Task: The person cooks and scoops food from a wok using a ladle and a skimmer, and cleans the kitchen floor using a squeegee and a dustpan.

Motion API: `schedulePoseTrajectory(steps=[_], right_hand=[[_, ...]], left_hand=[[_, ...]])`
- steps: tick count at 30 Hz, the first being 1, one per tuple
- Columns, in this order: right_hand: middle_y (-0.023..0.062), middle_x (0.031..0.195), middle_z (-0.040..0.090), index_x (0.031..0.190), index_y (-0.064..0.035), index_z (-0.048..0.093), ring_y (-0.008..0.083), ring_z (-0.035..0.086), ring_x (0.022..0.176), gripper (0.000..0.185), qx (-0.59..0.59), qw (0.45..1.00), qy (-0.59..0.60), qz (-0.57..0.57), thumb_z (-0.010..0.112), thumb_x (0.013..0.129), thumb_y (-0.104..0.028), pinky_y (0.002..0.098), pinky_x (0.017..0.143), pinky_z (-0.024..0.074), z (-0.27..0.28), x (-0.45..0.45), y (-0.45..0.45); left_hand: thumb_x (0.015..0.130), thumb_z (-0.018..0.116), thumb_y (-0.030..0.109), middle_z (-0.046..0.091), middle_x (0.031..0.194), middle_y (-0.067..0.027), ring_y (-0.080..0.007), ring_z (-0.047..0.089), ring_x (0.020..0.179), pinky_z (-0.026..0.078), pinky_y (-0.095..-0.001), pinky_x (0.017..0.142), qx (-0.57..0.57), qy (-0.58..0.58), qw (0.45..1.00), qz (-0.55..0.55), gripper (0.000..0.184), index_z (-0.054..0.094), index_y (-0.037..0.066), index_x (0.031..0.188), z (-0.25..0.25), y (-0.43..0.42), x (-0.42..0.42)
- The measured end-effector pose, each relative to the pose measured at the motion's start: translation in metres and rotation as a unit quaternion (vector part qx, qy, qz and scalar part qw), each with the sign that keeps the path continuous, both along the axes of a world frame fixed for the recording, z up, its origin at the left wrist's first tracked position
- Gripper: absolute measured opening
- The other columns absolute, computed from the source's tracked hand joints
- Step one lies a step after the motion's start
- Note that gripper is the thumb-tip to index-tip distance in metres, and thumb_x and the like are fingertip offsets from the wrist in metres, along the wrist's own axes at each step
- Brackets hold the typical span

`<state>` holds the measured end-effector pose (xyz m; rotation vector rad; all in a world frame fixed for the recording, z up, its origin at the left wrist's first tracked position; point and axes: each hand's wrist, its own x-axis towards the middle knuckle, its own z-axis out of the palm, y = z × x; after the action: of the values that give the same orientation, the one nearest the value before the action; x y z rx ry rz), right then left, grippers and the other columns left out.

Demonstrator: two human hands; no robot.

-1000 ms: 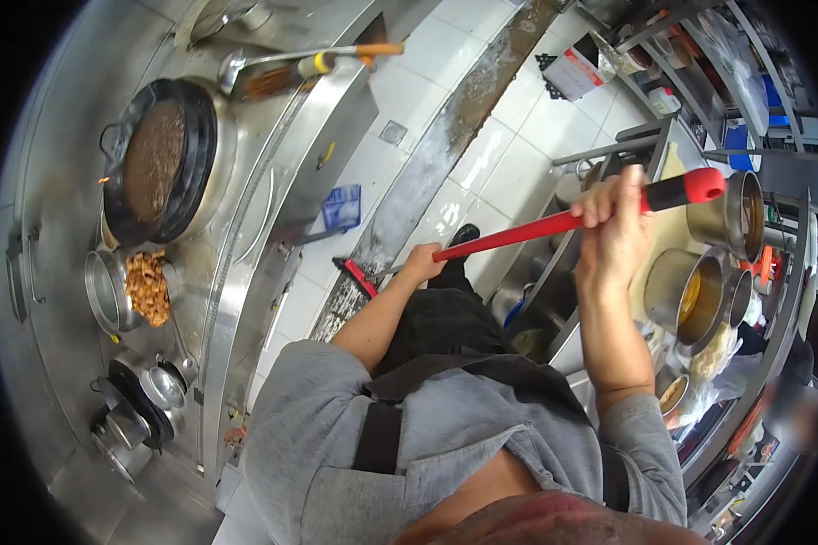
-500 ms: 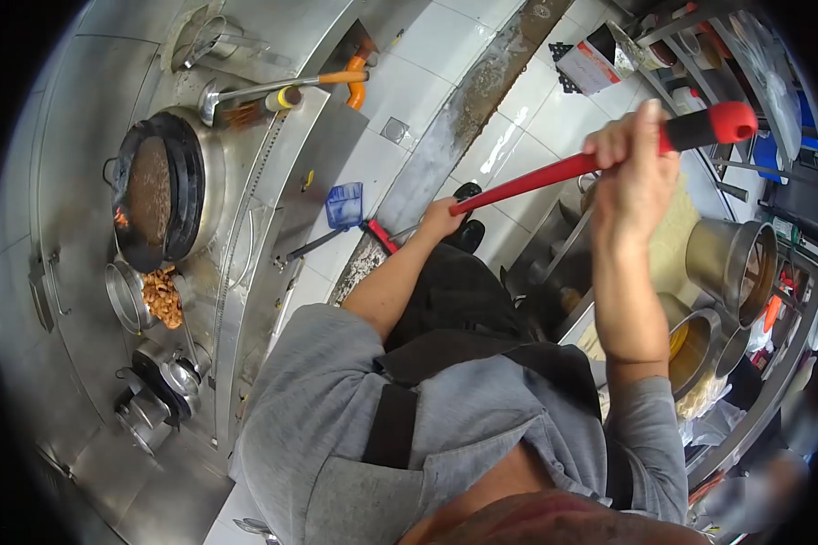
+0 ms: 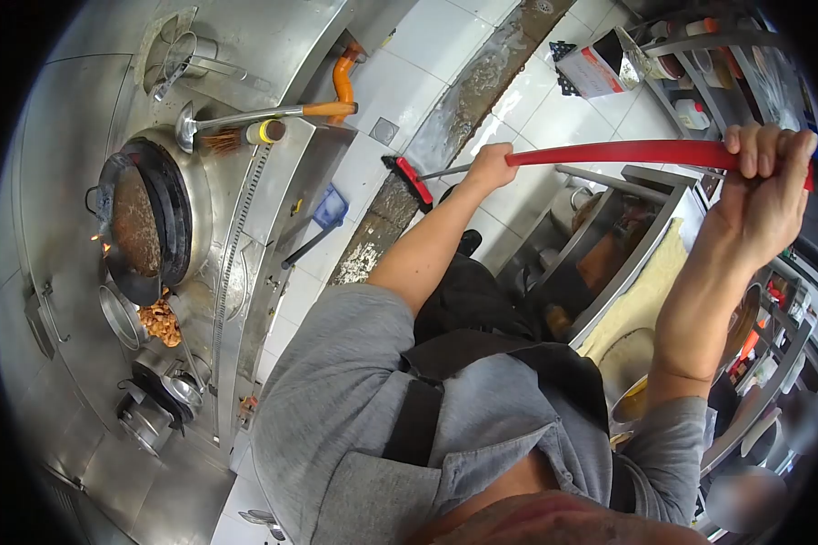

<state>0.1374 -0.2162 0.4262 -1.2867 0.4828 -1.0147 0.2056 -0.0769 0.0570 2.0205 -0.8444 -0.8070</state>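
My left hand (image 3: pixel 493 165) is wrapped round the lower part of the red handle of a long broom (image 3: pixel 627 153). Higher up, near the handle's end at the right, my right hand (image 3: pixel 762 177) grips it. A grey shaft runs down from the left hand to the broom's narrow red head (image 3: pixel 414 182), which has dark bristles. That head rests on or just over a wet, dirty floor channel (image 3: pixel 468 118). A blue flat-headed tool (image 3: pixel 330 207) with a dark handle stands near the channel by the counter.
At left, a steel counter (image 3: pixel 245 200) holds a wok (image 3: pixel 136 218) of brown liquid with flames beside it, a ladle (image 3: pixel 245 116), and brown food pieces (image 3: pixel 160 322). A shelved worktable (image 3: pixel 645 263) stands at right. A box-like tin (image 3: pixel 600 68) sits on the tiles.
Both hands have moved, the right one outward to the right and the left one forward and right. The broom head has slid forward along the channel. My view has shifted slightly.
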Motion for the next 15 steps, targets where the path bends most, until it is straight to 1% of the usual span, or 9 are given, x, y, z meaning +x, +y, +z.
schedulePoseTrajectory(steps=[5, 7, 8, 9, 10, 12, 15], right_hand=[[0.0023, 0.059, 0.033, 0.069, -0.0061, 0.041, 0.0137, 0.034, 0.057, 0.027, -0.044, 0.999, -0.003, -0.011, 0.05, 0.091, -0.018, 0.0332, 0.063, 0.0374, 0.017, 0.009, -0.021], [0.0029, 0.059, 0.033, 0.069, -0.0057, 0.042, 0.0148, 0.035, 0.058, 0.024, -0.048, 0.999, -0.015, 0.018, 0.049, 0.091, -0.016, 0.0341, 0.064, 0.0377, 0.022, 0.01, -0.031], [0.0032, 0.059, 0.033, 0.067, -0.0062, 0.04, 0.0146, 0.034, 0.057, 0.027, -0.073, 0.997, -0.005, -0.02, 0.05, 0.09, -0.017, 0.0335, 0.061, 0.0366, 0.026, 0.015, -0.027], [0.0032, 0.059, 0.033, 0.067, -0.0062, 0.04, 0.0146, 0.034, 0.057, 0.027, -0.074, 0.997, -0.005, -0.017, 0.05, 0.09, -0.017, 0.0335, 0.061, 0.0366, 0.03, 0.023, -0.025], [0.0014, 0.054, 0.036, 0.062, -0.0088, 0.04, 0.0123, 0.036, 0.049, 0.035, -0.085, 0.995, 0.003, -0.056, 0.049, 0.09, -0.028, 0.0282, 0.049, 0.0371, 0.036, 0.032, -0.024], [-0.0028, 0.046, 0.027, 0.054, -0.0138, 0.035, 0.0083, 0.028, 0.038, 0.046, -0.098, 0.987, -0.002, -0.125, 0.054, 0.088, -0.037, 0.0238, 0.036, 0.034, 0.043, 0.045, -0.018], [-0.0037, 0.047, 0.028, 0.054, -0.0136, 0.034, 0.0075, 0.028, 0.038, 0.046, -0.074, 0.993, -0.02, -0.087, 0.053, 0.088, -0.038, 0.023, 0.036, 0.0338, 0.05, 0.049, -0.016]], left_hand=[[0.072, 0.06, 0.023, 0.061, 0.073, -0.0185, -0.0374, 0.058, 0.074, 0.046, -0.043, 0.065, -0.026, -0.01, 1.0, -0.013, 0.016, 0.06, 0.006, 0.071, 0.001, -0.044, 0.019], [0.071, 0.061, 0.022, 0.06, 0.072, -0.0183, -0.0371, 0.058, 0.074, 0.046, -0.0425, 0.065, -0.04, -0.015, 0.999, -0.016, 0.016, 0.059, 0.006, 0.069, 0.003, -0.06, 0.027], [0.071, 0.061, 0.022, 0.06, 0.072, -0.0186, -0.0374, 0.058, 0.073, 0.046, -0.0422, 0.064, -0.051, -0.013, 0.998, -0.016, 0.017, 0.059, 0.006, 0.068, 0.004, -0.067, 0.031], [0.071, 0.061, 0.022, 0.06, 0.072, -0.0186, -0.0374, 0.058, 0.073, 0.046, -0.0422, 0.064, -0.052, -0.012, 0.998, -0.013, 0.017, 0.059, 0.006, 0.068, 0.006, -0.074, 0.034], [0.071, 0.061, 0.022, 0.06, 0.071, -0.0189, -0.0376, 0.058, 0.072, 0.046, -0.0423, 0.064, -0.061, -0.018, 0.998, -0.011, 0.017, 0.059, 0.005, 0.067, 0.007, -0.081, 0.038], [0.07, 0.061, 0.022, 0.06, 0.071, -0.0195, -0.0382, 0.058, 0.071, 0.046, -0.043, 0.063, -0.085, -0.03, 0.996, -0.009, 0.018, 0.059, 0.005, 0.065, 0.008, -0.092, 0.045], [0.07, 0.061, 0.023, 0.06, 0.071, -0.0194, -0.0382, 0.058, 0.072, 0.047, -0.0434, 0.064, -0.101, -0.04, 0.994, -0.003, 0.019, 0.059, 0.005, 0.064, 0.012, -0.107, 0.055]])
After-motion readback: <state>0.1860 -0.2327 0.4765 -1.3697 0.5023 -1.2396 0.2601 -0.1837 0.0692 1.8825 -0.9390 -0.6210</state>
